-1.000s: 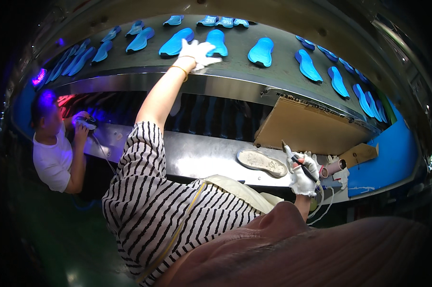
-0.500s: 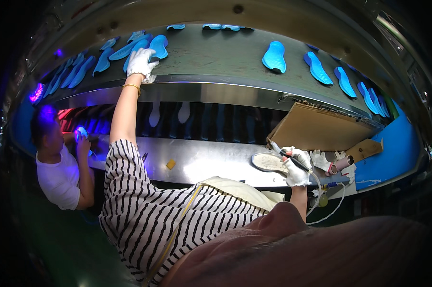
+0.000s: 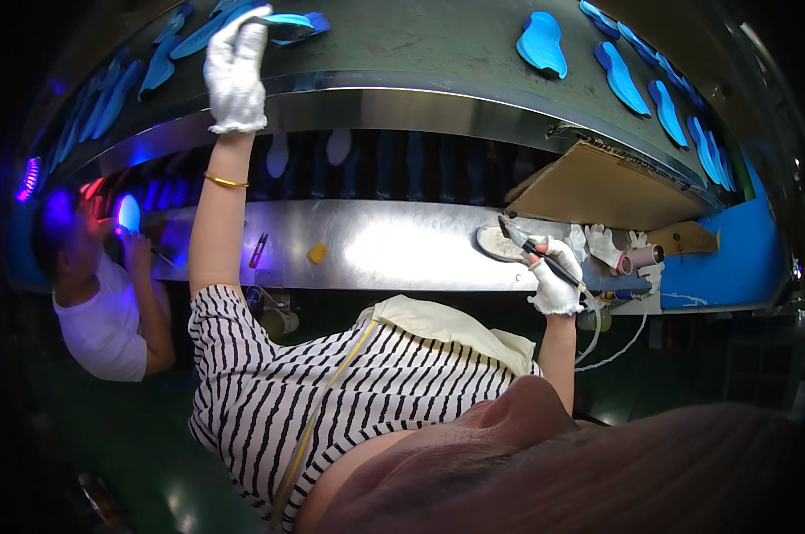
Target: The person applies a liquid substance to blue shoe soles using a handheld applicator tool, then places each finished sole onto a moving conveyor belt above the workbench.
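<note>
My left hand, in a white glove, reaches over the far conveyor belt. Its fingers pinch the near end of a blue shoe sole, which is tilted edge-on. More blue soles lie on the belt to its left. My right hand, gloved with some fingertips bare, is closed round black-handled pliers above the metal bench. Their grey jaws point up and left over a sole with a pale face, partly covered by the tool.
On the steel bench lie a yellow block and a red utility knife. A cardboard sheet, spare gloves and a pinkish roll stand at the right. Another person works at the left, holding a lit sole.
My left hand has drawn up a blue sole from the belt, turning it edge-on. The whole view has shifted, and the pliers in my right hand have turned so their jaws show.
</note>
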A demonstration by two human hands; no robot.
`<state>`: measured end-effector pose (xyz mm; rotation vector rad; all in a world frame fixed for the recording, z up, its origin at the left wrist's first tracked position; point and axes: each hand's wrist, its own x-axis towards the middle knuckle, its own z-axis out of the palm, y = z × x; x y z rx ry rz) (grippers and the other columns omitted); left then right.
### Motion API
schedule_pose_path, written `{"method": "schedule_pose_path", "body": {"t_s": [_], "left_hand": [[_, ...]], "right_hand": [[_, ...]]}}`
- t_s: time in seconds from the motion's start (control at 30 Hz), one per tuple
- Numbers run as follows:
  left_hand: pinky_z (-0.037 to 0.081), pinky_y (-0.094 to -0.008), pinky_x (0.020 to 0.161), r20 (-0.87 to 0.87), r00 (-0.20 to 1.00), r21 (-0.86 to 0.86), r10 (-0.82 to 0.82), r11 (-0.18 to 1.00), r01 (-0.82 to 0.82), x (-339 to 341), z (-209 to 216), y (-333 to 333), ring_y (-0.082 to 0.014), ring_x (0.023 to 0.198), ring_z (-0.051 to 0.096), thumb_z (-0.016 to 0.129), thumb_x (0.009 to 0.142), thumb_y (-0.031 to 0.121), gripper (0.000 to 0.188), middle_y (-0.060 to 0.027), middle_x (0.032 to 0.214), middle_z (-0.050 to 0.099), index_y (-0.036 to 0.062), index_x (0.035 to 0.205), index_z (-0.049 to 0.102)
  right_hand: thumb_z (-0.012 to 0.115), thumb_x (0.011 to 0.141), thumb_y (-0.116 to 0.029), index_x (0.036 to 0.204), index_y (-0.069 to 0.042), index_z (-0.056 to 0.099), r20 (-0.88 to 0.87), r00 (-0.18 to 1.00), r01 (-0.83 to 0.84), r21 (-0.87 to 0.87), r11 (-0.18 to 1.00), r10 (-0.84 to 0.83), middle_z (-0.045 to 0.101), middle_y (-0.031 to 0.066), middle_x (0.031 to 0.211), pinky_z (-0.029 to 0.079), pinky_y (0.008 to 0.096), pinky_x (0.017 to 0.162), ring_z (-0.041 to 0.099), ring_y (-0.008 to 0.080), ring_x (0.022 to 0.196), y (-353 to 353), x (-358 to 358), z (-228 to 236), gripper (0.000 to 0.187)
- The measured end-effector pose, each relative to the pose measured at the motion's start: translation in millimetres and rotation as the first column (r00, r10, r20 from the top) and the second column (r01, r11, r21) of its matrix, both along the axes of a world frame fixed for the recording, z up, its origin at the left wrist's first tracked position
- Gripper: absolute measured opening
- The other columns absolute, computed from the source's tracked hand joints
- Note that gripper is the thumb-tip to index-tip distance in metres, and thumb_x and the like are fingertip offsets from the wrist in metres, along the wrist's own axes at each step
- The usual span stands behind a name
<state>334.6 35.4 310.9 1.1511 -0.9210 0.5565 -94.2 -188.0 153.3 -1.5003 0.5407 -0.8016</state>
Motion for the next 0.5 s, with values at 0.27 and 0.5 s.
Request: {"method": "schedule_pose_path", "body": {"t_s": [0.27, 0.5], "left_hand": [[0.054, -0.0310, 0.078, -0.295, 0.514, -0.351, -0.806, 0.591, 0.726, -52, 7, 17, -0.0182, 0.086, 0.064, 0.045, 0.103, 0.036, 0.041, -0.0182, 0.106, 0.067, 0.0033, 0.095, 0.069], [0.055, -0.0450, 0.083, -0.600, -0.385, -0.673, -0.702, 0.183, 0.716, -188, -98, -77, -0.0351, 0.103, 0.062, 0.039, 0.095, 0.063, 0.067, -0.0278, 0.120, 0.060, 0.0035, 0.091, 0.069]], "right_hand": [[0.070, 0.083, 0.003, 0.098, -0.003, 0.064, 0.028, 0.994, -0.103, -0.065, 0.993, 0.105, 0.067, 0.0054, 0.102, 0.051, 0.0245, 0.076, 0.062, 0.0098, 0.086, -12, 0, 13, 0.018], [0.072, 0.083, 0.002, 0.099, -0.003, 0.064, 0.041, 0.993, -0.112, -0.045, 0.993, 0.114, 0.068, 0.0036, 0.094, 0.052, 0.0233, 0.073, 0.063, 0.0077, 0.079, -39, -32, 8, 0.019]]}}
